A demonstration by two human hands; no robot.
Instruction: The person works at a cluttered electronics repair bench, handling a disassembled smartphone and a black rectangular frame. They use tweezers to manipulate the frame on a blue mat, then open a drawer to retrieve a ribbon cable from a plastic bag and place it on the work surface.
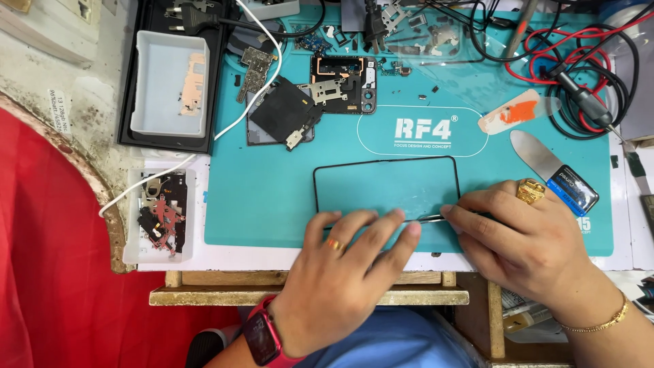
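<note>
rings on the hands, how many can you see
2: a thin gold ring on a finger of the left hand, and a large gold ring on the right hand. Others may be hidden.

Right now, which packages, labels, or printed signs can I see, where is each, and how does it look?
Blue packet: right side of mat, rectangular, black and white label.
White logo: centre of teal mat, inside a rounded outline.
White sticker: left countertop, small strip, dark print.

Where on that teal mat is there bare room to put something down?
Bare room lies on the teal mat left of the thin black frame, below the dark phone parts. The top edge is crowded with small parts and cables. Left hand and right hand occupy the front.
</note>
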